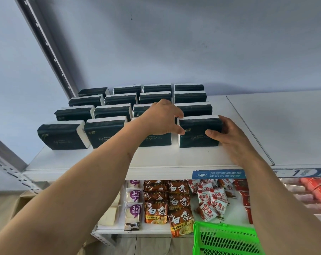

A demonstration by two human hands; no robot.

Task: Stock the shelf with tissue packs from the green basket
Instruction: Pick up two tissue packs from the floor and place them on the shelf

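Both hands, left hand (162,118) and right hand (228,134), grip the near-right tissue pack (196,137), completing four rows on the shelf (174,159); green basket (226,240) contents unseen.

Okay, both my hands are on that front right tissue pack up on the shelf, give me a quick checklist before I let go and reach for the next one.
1. Front right tissue pack flat on the shelf: ok.
2. Left hand and right hand both on it: ok.
3. In line with the front row: ok.
4. Bare shelf space to its right for more: ok.
5. Green basket within reach below: ok.
6. Packs left in the basket: cannot tell.
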